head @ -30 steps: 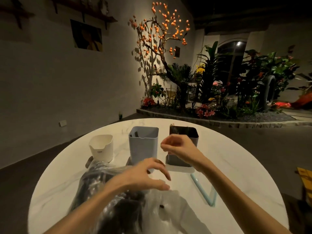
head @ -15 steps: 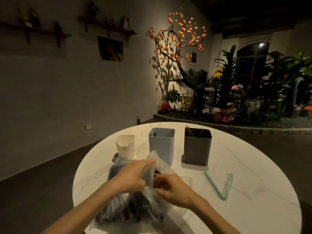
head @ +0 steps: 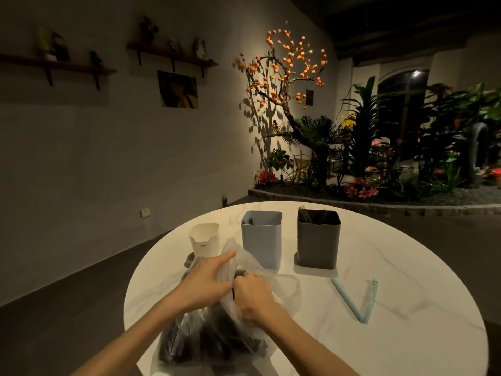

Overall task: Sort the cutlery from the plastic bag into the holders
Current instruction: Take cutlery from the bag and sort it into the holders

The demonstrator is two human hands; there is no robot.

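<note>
A clear plastic bag (head: 282, 287) full of dark cutlery lies on the round white table (head: 406, 348) in front of me. My left hand (head: 206, 280) holds the bag's upper edge, fingers stretched along the film. My right hand (head: 253, 299) reaches into the bag's mouth with curled fingers; what it grips is hidden by the plastic. Behind the bag stand three holders: a small white one (head: 203, 238), a light blue one (head: 261, 238) and a dark grey one (head: 318, 240) with dark cutlery sticking out.
A light blue bag clip (head: 357, 301) lies open in a V on the table right of the bag. The table's edge curves close on the left. Beyond it are a dark floor, a wall with shelves and an indoor plant bed (head: 379, 169).
My right hand came back from the grey holder down to the bag and went into its mouth. My left hand took hold of the bag's edge. The view shifted left.
</note>
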